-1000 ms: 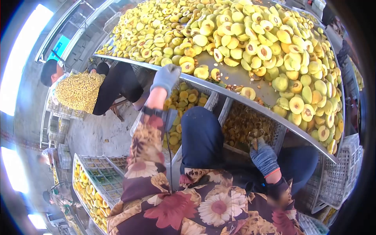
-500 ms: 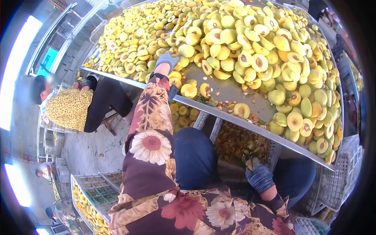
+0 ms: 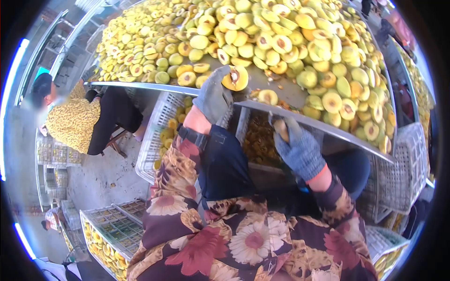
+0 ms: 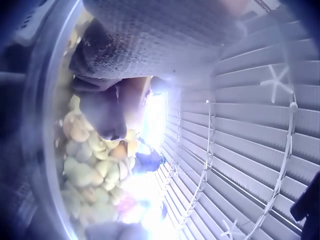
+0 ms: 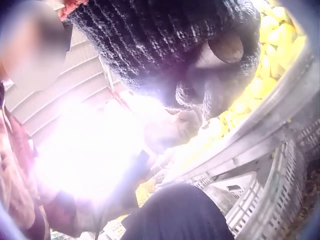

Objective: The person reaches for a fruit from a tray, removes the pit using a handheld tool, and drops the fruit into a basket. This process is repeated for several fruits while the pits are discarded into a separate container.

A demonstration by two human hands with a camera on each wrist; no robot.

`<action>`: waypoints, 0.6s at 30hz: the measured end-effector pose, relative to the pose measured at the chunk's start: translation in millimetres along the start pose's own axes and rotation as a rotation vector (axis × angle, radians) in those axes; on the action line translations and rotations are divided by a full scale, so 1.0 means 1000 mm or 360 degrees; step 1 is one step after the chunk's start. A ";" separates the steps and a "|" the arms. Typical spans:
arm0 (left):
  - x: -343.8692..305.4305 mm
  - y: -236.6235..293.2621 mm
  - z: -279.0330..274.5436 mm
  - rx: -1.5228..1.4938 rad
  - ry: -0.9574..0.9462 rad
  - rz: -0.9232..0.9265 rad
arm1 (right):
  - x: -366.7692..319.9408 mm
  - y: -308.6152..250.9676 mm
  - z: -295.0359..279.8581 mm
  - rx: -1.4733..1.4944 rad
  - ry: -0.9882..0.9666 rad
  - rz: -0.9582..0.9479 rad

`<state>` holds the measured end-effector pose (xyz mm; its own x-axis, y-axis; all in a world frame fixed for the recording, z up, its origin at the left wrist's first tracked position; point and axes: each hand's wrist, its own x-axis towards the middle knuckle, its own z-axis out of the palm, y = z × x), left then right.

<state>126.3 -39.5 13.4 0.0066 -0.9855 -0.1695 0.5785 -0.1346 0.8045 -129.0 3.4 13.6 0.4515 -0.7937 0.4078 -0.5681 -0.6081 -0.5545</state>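
Observation:
My gloved left hand (image 3: 213,98) pinches an apricot half (image 3: 236,78) at the metal table's near edge. The cut face is up, with the stone showing in its middle. In the left wrist view, the grey glove (image 4: 150,45) holds that apricot half (image 4: 134,97) near its fingertips. To the right and a little lower, my right hand (image 3: 300,147), in a blue-grey knitted glove, grips a small tool with a wooden handle (image 3: 281,130). The handle's round end (image 5: 227,48) pokes out of the fist in the right wrist view; the tool's tip is mostly hidden.
Halved apricots (image 3: 281,44) lie heaped over the metal table (image 3: 295,91). Below its edge stand a white crate (image 3: 152,133) of fruit and a bin of brown scraps (image 3: 258,140). More crates (image 3: 112,222) flank me. Another person (image 3: 75,117) sits at the left.
My left hand reached onto the heap, then came back to the table edge with an apricot half. My right hand rose from above my lap towards the edge, still holding the tool.

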 end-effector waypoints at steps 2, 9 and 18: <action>-0.022 -0.019 0.030 0.0454 -0.0083 0.0227 | 0.010 0.001 0.002 -0.0116 -0.0049 -0.0041; -0.078 -0.051 0.075 0.0571 -0.0303 0.0530 | -0.002 0.003 0.003 -0.0263 -0.0185 -0.0040; -0.050 -0.116 0.039 0.1269 0.0183 0.1064 | -0.009 -0.013 0.010 -0.0153 -0.0718 0.0417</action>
<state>27.1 21.2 -48.9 0.2286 -0.8741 0.4285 -0.2766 0.3637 0.8895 -118.8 18.1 10.0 0.5251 -0.8452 -0.1000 -0.7525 -0.4061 -0.5185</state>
